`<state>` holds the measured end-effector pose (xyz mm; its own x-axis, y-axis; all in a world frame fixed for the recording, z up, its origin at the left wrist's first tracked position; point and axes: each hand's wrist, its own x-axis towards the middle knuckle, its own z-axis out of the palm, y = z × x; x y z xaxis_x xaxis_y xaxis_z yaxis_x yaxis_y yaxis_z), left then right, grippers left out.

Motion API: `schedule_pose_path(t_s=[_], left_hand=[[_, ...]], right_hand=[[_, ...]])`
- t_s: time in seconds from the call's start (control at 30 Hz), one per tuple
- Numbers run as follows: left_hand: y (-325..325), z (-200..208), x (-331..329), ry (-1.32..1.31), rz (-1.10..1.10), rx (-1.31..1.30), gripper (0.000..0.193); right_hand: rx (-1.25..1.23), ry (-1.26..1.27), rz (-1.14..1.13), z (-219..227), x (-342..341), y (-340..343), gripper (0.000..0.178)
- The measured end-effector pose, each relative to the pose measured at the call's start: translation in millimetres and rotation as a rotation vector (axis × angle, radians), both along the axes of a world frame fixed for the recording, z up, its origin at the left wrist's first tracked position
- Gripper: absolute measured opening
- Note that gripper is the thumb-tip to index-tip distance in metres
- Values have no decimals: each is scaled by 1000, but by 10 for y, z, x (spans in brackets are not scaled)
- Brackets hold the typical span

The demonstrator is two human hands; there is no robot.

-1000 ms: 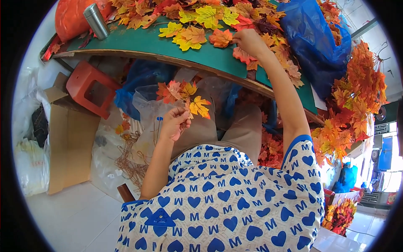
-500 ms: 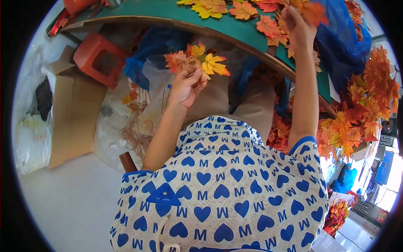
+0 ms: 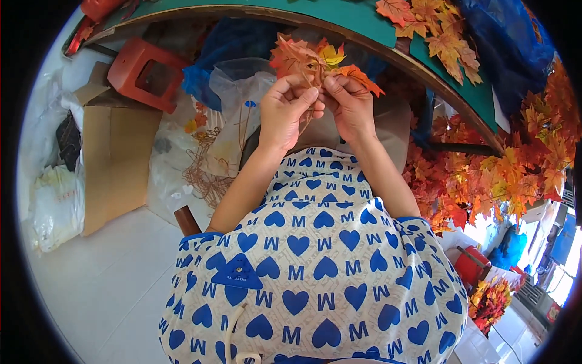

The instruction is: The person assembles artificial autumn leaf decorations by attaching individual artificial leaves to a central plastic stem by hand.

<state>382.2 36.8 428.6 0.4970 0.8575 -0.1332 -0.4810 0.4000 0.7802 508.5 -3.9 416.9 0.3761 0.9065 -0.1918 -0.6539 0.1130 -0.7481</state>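
My left hand (image 3: 286, 112) is closed on a small bunch of artificial maple leaves (image 3: 292, 56), red-orange and yellow, in front of the table's edge. Right against it, my right hand (image 3: 353, 110) pinches with thumb and forefinger at the stems. An orange maple leaf (image 3: 364, 77) sticks out over the right fingers. Between the hands a thin brown strand (image 3: 307, 124) hangs down past the left thumb. Fingers cover the spot where stems and strand meet.
A green table (image 3: 357, 27) curves across the top, with more maple leaves (image 3: 445, 42) at its right. Leaf garlands (image 3: 509, 164) hang beyond it. At left are a red stool (image 3: 124, 76), a cardboard box (image 3: 118, 164) and plastic bags. Brown strands (image 3: 209, 170) lie in a tangle there.
My right hand has come down from the leaves on the table to meet my left hand. An orange leaf now shows at it. The left hand has moved right with its bunch.
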Motion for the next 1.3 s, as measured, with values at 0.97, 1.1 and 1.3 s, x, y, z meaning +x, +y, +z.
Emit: schedule_pose_path(t_s=[0.97, 1.1, 1.3], left_hand=[[1, -71, -13, -11, 19, -53, 18], [21, -86, -2, -12, 16, -40, 18], [67, -162, 74, -14, 78, -1, 19]], right_hand=[[21, 127, 46, -128, -12, -11, 6], [18, 87, 43, -148, 1, -2, 3], [11, -152, -30, -89, -23, 24, 8]])
